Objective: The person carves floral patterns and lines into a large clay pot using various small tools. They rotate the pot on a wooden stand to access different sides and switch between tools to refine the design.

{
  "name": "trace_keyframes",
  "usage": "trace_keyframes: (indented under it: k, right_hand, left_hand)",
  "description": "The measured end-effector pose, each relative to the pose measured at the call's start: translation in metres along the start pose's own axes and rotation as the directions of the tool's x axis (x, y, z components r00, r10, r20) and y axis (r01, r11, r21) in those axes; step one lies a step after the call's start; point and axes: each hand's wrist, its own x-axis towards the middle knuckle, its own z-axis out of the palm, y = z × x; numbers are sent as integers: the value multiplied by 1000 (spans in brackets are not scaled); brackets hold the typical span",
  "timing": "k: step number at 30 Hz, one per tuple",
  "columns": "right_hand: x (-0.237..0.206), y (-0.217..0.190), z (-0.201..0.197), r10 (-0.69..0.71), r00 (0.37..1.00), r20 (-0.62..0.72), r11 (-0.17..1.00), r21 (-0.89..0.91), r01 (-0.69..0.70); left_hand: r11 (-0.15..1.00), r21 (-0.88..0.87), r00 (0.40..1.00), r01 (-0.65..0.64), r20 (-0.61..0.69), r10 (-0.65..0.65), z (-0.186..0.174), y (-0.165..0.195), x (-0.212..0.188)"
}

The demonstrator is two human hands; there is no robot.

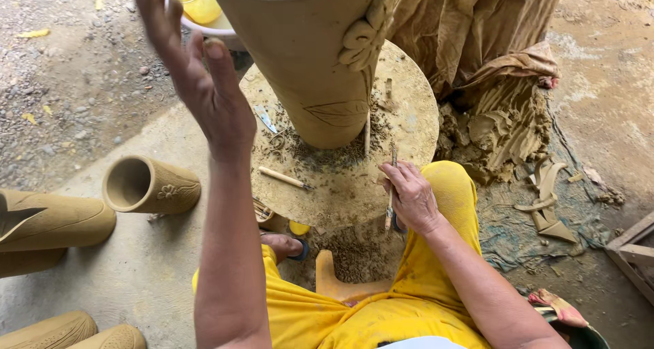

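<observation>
Head cam looking down: tall tan unfired clay vase with flower relief (310,63) stands on the round clay-dusted turntable (409,117). Left hand (197,76) is raised beside it, fingers spread open and empty. Right hand (411,198) rests at the turntable's edge, fingers closed around a thin wooden carving tool (392,185).

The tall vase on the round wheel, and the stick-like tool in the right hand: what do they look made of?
Tall vase: seems unfired clay, matte tan, with an applied flower and an incised leaf; crumbly trimmings lie round its base. Round wheel: clay-smeared, material unclear. Tool in the right hand: thin, pale, probably wood or bamboo; too small to be sure. Left hand is raised, holding nothing.
</observation>
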Motion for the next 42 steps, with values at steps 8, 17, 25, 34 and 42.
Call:
trace_keyframes:
  k: [8, 17, 25, 34, 42]
  right_hand:
    - [45, 11, 41, 382, 898, 218, 914, 56, -403]
    - [44, 0, 70, 31, 984, 174, 988, -156, -4]
    - [22, 15, 73, 120, 977, 178, 982, -164, -90]
    - [14, 4, 57, -47, 991, 124, 990, -124, 62]
    - [-3, 3, 33, 90, 996, -2, 988, -127, -90]
  left_hand:
    - [705, 691, 949, 158, 90, -301, 20, -26, -210]
    - [621, 783, 840, -49, 369, -398, -14, -39, -307]
    - [606, 795, 861, -10, 315, -400, -16, -35, -309]
    - [594, 804, 821, -31, 359, -444, -25, -40, -311]
    - [593, 801, 788, -84, 417, -453, -20, -47, -310]
